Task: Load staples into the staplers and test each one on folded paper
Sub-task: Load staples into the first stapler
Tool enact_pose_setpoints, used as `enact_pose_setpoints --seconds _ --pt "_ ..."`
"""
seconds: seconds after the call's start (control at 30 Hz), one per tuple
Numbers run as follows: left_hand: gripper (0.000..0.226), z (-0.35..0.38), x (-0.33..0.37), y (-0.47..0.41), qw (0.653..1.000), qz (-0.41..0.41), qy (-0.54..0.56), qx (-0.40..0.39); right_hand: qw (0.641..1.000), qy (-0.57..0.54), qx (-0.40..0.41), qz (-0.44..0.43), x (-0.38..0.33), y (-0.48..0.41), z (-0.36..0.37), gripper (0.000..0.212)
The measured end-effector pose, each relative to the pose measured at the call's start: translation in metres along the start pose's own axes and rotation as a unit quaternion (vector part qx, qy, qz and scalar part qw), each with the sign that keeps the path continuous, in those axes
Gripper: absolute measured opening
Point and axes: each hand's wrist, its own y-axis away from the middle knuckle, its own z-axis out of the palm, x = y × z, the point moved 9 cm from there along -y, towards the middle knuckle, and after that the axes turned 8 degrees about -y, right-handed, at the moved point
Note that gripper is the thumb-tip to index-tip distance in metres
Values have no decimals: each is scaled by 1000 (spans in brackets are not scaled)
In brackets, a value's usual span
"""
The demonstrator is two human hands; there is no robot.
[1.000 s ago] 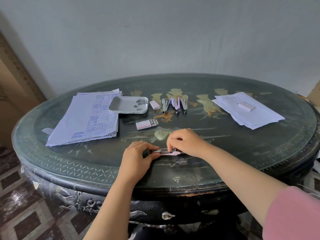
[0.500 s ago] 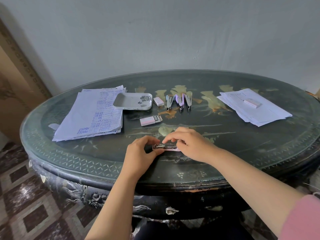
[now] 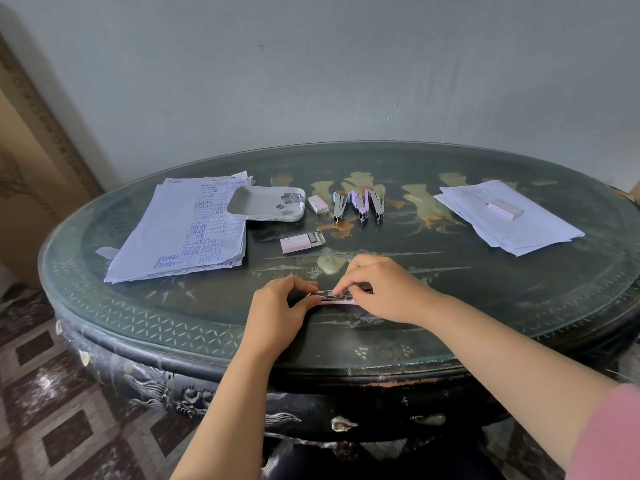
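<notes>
Staples (image 3: pixel 290 199) are lying in the far tray (image 3: pixel 254 207). Left hand (image 3: pixel 277 308) and right hand (image 3: pixel 382 289) are pinching the near stapler (image 3: pixel 333 296), fingers curled.

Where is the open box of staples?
In the head view, the open staple box lies mid-table, just nearer than the grey tray and right of the printed paper stack.

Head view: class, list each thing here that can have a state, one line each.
held stapler: opened flat, gripped at both ends.
left hand: pinches the stapler's left end.
right hand: fingertips pinch at its middle.
open staple box: sleeve slid out, contents showing.
three staplers: lying in a row, untouched.
tray: holds loose staples.
far-right box: closed, resting on a paper stack.
</notes>
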Motion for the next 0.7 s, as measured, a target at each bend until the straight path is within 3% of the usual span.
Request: enact_pose_setpoints --seconds 0.13,0.27,0.53,0.7 --pt "8 0 -1 0 1000 0 0 3 999 19 27 -10 -3 0 -9 20" --pt "8 0 0 0 1000 0 -6 5 997 81 -6 -7 -10 -5 -10 14" --pt "8 -1 1 0 1000 9 -17 4 980 157 -121 -15 -28 -16 3 47" --pt "8 -1 1 0 1000 8 -13 7 968 209 -132 -41 -33 -19 5 44"
